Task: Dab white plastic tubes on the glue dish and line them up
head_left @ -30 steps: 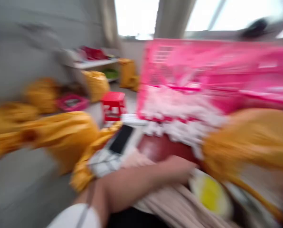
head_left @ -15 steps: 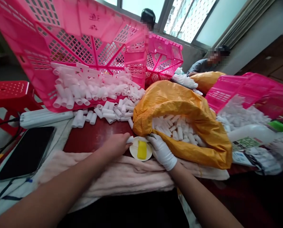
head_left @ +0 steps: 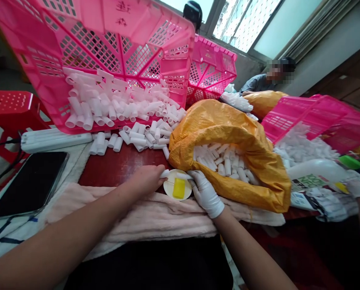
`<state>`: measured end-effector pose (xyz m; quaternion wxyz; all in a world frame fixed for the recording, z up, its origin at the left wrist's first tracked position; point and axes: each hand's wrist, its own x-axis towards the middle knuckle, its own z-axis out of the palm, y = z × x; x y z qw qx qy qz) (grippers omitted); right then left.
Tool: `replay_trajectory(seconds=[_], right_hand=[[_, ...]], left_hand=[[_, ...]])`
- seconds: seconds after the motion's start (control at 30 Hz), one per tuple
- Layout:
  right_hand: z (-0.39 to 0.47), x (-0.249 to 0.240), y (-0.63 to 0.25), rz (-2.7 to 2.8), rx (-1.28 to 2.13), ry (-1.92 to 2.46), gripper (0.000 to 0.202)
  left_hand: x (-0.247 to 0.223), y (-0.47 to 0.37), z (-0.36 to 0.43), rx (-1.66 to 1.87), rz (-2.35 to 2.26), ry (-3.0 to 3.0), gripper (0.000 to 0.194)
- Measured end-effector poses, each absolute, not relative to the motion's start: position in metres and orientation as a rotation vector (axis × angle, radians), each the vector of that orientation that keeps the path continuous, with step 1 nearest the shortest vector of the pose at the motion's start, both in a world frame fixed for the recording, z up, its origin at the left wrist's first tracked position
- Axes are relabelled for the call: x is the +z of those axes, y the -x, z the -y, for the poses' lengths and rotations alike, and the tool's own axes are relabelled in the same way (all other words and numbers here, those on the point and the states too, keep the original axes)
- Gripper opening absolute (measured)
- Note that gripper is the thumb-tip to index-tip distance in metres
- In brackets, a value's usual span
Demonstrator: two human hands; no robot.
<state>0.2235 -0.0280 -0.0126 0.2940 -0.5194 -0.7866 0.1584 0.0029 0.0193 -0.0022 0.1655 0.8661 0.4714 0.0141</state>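
Note:
My bare left hand (head_left: 150, 179) is closed on a short white tube (head_left: 164, 174), whose end sticks out at the left edge of a small white dish (head_left: 169, 192). Across the dish, my white-gloved right hand (head_left: 204, 191) pinches another white tube (head_left: 183, 176), which points left above the dish. A yellow block (head_left: 179, 188) lies in the dish. Just beyond my right hand, a yellow-orange woven sack (head_left: 228, 135) gapes open with many white tubes (head_left: 227, 166) inside. Both hands are near a folded pale pink towel (head_left: 156, 225) along the table's front edge.
A tilted pink crate (head_left: 101, 24) spills white tubes (head_left: 137, 139) onto the dark red table (head_left: 107, 169). To the left lie a phone (head_left: 29, 181) and a power strip (head_left: 56, 139). At right are a plastic bottle (head_left: 315, 173) and a co-worker's gloved hand (head_left: 359, 188).
A white tube now shows in my right hand, held over the dish. My left hand still grips its tube. The whole view has shifted slightly.

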Motion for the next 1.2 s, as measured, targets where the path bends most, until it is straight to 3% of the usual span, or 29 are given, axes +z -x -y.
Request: replay_trajectory(seconds=[0.4,0.57,0.77,0.87,1.03,1.2], right_hand=[[0.037,-0.009,-0.224,2.162,0.402,1.332,0.019],[0.039,-0.009,-0.226,2.162,0.445,1.339,0.03],[0.056,-0.003,-0.226,2.32,0.221,1.062,0.026],[0.062,0.001,-0.222,2.057,0.357,1.1,0.03],[0.054,0.005,-0.209,1.254,0.763,1.262,0.017],[0.043,0.022,-0.2,1.471,0.783,1.135,0.019]], left_hand=[[-0.005,-0.001,-0.019,0.09,-1.328,-2.496,0.022],[-0.003,-0.001,-0.018,0.065,-1.336,-2.482,0.023],[-0.001,-0.001,-0.018,0.044,-1.347,-2.438,0.024],[0.004,0.0,-0.017,0.141,-1.373,-2.493,0.022],[0.016,0.0,-0.011,0.422,-1.289,-2.54,0.023],[0.017,-0.003,-0.005,0.399,-1.108,-2.407,0.021]])
